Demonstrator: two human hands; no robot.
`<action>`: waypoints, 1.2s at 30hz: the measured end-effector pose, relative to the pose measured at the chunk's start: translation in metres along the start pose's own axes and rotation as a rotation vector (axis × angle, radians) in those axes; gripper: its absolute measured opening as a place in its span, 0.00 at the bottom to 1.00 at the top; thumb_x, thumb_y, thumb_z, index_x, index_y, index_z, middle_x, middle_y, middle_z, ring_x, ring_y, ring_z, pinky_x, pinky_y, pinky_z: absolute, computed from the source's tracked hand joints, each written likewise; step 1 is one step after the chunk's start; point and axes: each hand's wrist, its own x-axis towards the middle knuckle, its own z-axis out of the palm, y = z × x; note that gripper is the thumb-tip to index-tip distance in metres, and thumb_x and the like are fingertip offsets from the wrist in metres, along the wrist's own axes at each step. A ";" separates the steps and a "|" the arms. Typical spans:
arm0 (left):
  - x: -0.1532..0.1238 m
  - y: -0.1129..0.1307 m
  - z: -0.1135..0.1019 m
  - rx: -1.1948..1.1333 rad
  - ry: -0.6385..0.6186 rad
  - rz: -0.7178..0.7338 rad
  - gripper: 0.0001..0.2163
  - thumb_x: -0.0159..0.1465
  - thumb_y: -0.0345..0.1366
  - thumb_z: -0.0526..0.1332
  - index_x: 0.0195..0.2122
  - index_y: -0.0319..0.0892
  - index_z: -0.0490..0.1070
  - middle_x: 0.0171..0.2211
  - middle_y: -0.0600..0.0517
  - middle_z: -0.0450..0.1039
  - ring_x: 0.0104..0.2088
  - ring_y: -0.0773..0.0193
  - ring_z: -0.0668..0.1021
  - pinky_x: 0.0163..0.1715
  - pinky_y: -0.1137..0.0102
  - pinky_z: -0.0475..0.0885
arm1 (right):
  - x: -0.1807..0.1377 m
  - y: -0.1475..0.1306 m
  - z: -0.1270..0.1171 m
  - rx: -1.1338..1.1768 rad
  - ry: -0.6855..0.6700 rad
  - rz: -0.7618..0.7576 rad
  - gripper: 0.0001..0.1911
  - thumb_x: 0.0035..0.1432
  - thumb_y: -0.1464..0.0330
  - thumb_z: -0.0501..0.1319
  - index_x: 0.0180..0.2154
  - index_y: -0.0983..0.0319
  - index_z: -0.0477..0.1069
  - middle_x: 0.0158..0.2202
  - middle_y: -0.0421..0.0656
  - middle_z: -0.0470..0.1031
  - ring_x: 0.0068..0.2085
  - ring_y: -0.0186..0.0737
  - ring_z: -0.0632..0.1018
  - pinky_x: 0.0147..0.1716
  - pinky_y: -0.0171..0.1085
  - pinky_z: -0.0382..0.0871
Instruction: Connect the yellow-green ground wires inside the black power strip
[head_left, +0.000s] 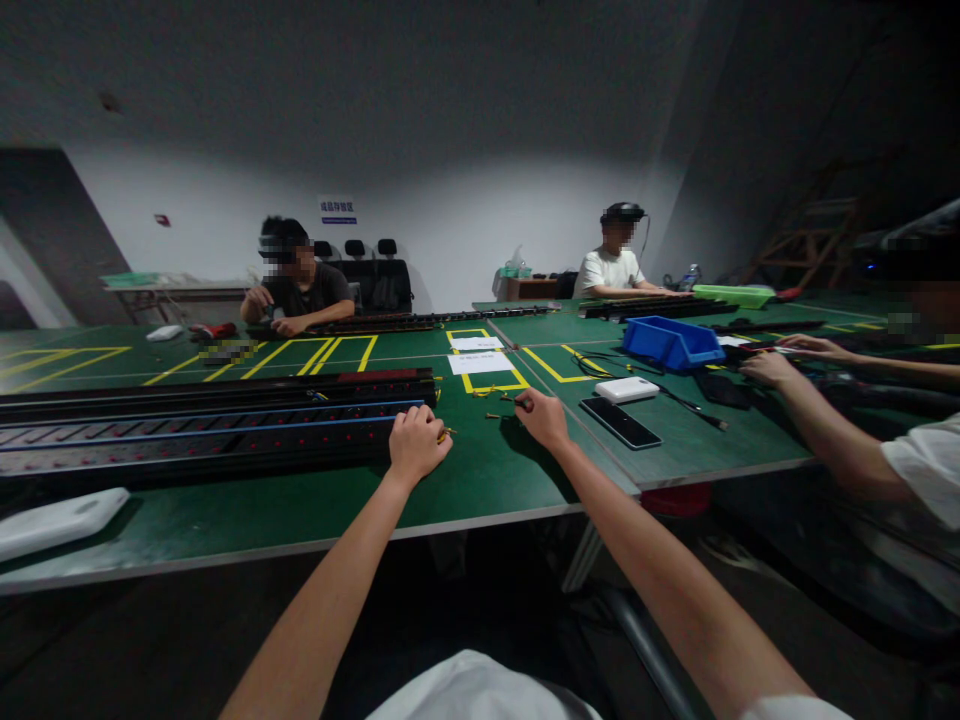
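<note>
"How are the hands?"

"The left hand (420, 440) curls round a yellowish piece (445, 435) beside the black rail (300, 436); the right hand (541, 416) pinches a dark piece (519, 402) near loose yellowish bits (493, 416)."

"A light, steady pinch should suit such small parts."

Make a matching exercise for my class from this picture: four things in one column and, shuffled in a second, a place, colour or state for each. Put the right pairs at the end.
Column one
1. Left hand
2. Right hand
3. Bin
4. Phone

Column two
A. Blue all over its visible sides
B. Lying flat, dark screen up
C. Beside the end of the long panel
D. Fingertips pinching a small dark piece

Right pairs: 1-C, 2-D, 3-A, 4-B
</note>
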 end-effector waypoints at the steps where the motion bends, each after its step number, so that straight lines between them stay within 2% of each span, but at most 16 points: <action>1: 0.000 0.000 0.000 0.000 -0.001 -0.001 0.10 0.64 0.40 0.60 0.30 0.43 0.78 0.37 0.45 0.71 0.41 0.53 0.71 0.39 0.58 0.63 | 0.000 0.000 0.000 -0.003 0.000 0.001 0.08 0.53 0.68 0.63 0.37 0.57 0.78 0.26 0.38 0.77 0.28 0.39 0.75 0.27 0.34 0.60; 36: -0.001 -0.001 0.001 -0.006 0.010 0.004 0.10 0.64 0.40 0.60 0.30 0.43 0.78 0.37 0.45 0.71 0.41 0.53 0.71 0.39 0.58 0.61 | -0.001 -0.002 -0.001 -0.022 0.016 -0.003 0.07 0.53 0.69 0.63 0.36 0.57 0.77 0.25 0.38 0.76 0.27 0.40 0.75 0.27 0.34 0.58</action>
